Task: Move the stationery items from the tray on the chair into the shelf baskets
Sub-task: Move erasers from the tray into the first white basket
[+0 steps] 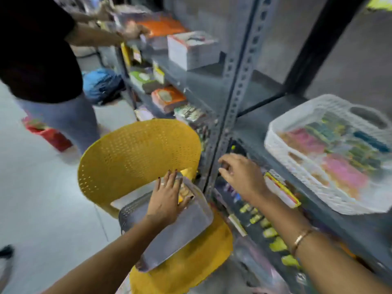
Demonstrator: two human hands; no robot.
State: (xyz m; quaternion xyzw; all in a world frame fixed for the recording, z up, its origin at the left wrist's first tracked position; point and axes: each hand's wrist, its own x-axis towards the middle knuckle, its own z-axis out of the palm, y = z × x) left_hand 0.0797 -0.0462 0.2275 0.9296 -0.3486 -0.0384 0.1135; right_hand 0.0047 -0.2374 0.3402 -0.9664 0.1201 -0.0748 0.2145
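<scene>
1. On the yellow chair (137,153) beside the shelf (237,81), the grey tray (180,234) lay nearly bare. The only item that showed was a small pack (183,192) at its far end.
2. The left grip (167,198) lay over that pack with its fingers straight and spread, touching it but not closed round it.
3. The right grip (239,175) reached into the lower shelf level with its fingers partly curled. Blur hid whether it held anything.
4. The white basket (282,158) stood on the level above, to the right, and held coloured items.
5. The step in hand looked like picking up the last pack. To do it well, the left fingers should probably curl under the pack's edge, using the tray wall as a stop, and then lift it straight up over the rim.
6. The tray sat askew on the seat, so a gentle lift would likely keep it from sliding. The carry should clear the shelf post.
</scene>
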